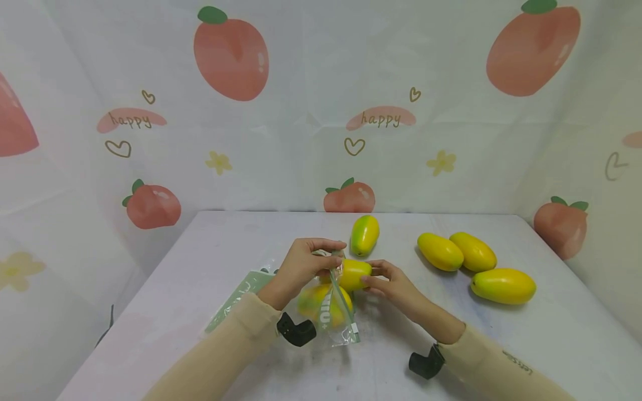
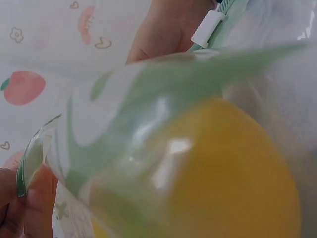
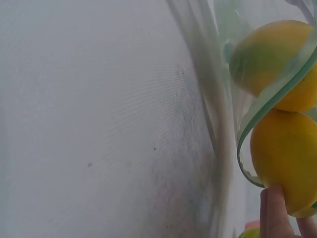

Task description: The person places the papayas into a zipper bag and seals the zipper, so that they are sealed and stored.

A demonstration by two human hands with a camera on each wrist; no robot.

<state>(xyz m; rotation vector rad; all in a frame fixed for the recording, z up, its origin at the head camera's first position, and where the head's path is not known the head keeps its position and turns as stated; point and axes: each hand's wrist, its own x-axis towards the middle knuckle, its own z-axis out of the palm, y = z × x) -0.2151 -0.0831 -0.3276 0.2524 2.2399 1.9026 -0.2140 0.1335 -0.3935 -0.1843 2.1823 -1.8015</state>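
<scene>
Covering part of the clear bag's mouth in the head view, the left hand point(image 1: 303, 264) hides where the bag point(image 1: 326, 317) meets its fingers, and the inner fruit point(image 1: 321, 303) shows hazily through the plastic. The left fingers pinch the bag's rim; the right hand point(image 1: 398, 287) grips the end of the held fruit point(image 1: 356, 275), thumb and fingers parted around it. That yellow fruit is at the bag's mouth, its other end behind the green-edged rim. A flat green packet point(image 1: 238, 298) lies partly concealed by the left arm. Beyond the hands one green-streaked fruit point(image 1: 364, 235) rests on the surface point(image 1: 241, 234), and three yellow fruits point(image 1: 471, 252) are grouped at the right.

In the left wrist view, blurred plastic stands before a large yellow shape, veiling its outline. Fingers at the left edge, cut off, pinch the rim; near the top, a white slider point(image 2: 208, 29) sits just beside part of a hand, whose side cannot be told here.

In the right wrist view, both fruits are cropped by the right edge. Fingertips point(image 3: 276, 213) touch the lower one; the upper lies inside the bag.
</scene>
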